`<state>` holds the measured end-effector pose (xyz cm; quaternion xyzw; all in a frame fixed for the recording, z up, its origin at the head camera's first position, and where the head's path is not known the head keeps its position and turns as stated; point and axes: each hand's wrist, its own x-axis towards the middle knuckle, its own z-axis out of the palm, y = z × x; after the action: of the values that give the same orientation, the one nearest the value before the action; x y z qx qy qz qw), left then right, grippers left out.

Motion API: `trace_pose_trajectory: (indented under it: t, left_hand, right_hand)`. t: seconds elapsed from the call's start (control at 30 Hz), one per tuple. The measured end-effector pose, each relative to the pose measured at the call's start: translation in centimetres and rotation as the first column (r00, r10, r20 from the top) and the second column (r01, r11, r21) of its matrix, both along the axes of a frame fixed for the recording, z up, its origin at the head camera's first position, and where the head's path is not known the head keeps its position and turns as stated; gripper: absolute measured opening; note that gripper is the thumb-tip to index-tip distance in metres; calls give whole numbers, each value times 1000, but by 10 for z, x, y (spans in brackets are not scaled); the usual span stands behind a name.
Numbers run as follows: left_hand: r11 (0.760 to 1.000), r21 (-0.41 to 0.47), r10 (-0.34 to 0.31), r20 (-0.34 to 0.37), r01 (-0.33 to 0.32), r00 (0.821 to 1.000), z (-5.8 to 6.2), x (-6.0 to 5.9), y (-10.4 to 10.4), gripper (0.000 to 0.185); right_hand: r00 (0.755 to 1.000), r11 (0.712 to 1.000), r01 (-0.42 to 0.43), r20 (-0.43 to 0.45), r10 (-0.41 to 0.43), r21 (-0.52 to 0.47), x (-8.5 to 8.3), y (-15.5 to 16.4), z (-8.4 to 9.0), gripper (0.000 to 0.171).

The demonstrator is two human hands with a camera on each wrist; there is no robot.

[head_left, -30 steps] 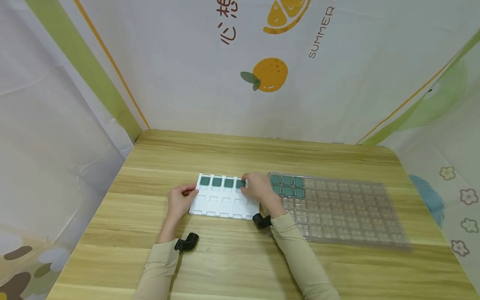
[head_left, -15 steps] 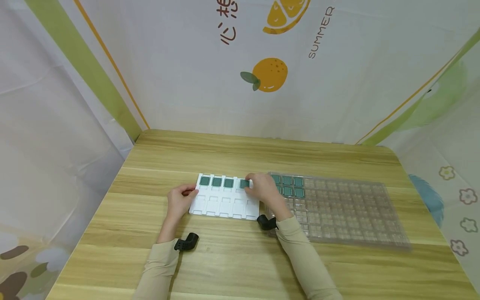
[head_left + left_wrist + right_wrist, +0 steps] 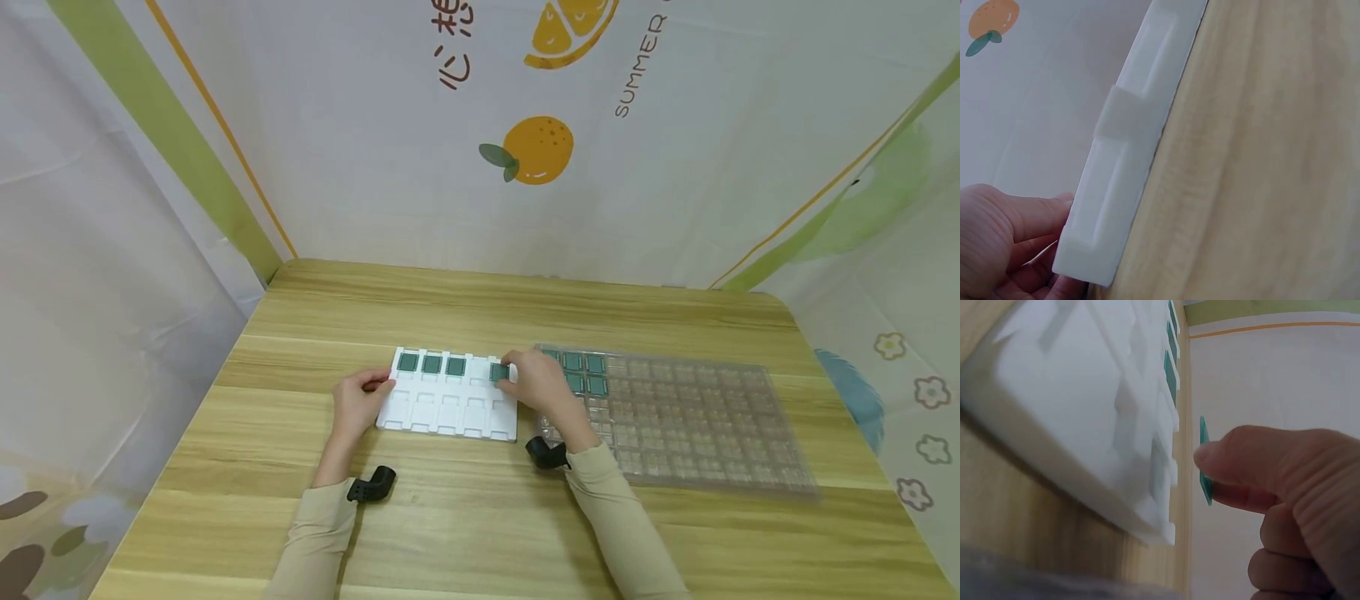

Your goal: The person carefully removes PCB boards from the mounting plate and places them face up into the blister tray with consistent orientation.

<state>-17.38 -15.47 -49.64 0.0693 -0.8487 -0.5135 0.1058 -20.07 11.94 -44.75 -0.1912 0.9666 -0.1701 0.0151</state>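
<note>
Right hand (image 3: 542,385) pinches one small dark-green square chip (image 3: 498,372) betw. thumb and forefinger, other fingers curled under; in the right wrist view the same chip (image 3: 1205,461) is seen edge-on, very thin, held a little above the white moulded foam tray with rectangular pockets (image 3: 450,410) and not touching it. The chip sits over the far-right end of the tray's back row, just beside three other green chips (image 3: 431,364) already lying in pockets of that row. Left hand (image 3: 358,402) grips the left edge of the white tray, fingers curled round the rim, thumb on top; the left wrist view shows the fingers (image 3: 1019,231) at the tray corner on the pale wooden table (image 3: 480,508). To the right lies a clear plastic blister tray w/ many small cells (image 3: 697,425), a few green chips (image 3: 585,373) in its near-left corner. My judgement: the chip is very light, stiff and flat, prob. smooth and a bit slippery, maybe brittle at corners, so best to hold it by two opposite edges w/ light fingertip pressure, not on the face. The foam tray looks light too and could slide easily, so holding its edge makes sense.
</note>
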Motion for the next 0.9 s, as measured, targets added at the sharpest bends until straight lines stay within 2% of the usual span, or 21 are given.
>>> trace_pose_trajectory:
  t: [0.27, 0.63, 0.9]
  left_hand:
    - [1000, -4, 0, -5, 0, 1000, 2, -2, 0, 15]
    - [1000, -3, 0, 2, 0, 1000, -3, 2, -1, 15]
    - [1000, -12, 3, -17, -3, 1000, -2, 0, -1, 14]
  right_hand:
    - [1000, 1000, -19, -18, 18, -18, 4, 14, 0, 28]
    - [997, 997, -47, -57, 43, -61, 13, 27, 1, 25]
    - [996, 998, -52, -76, 50, -23, 17, 37, 8, 26]
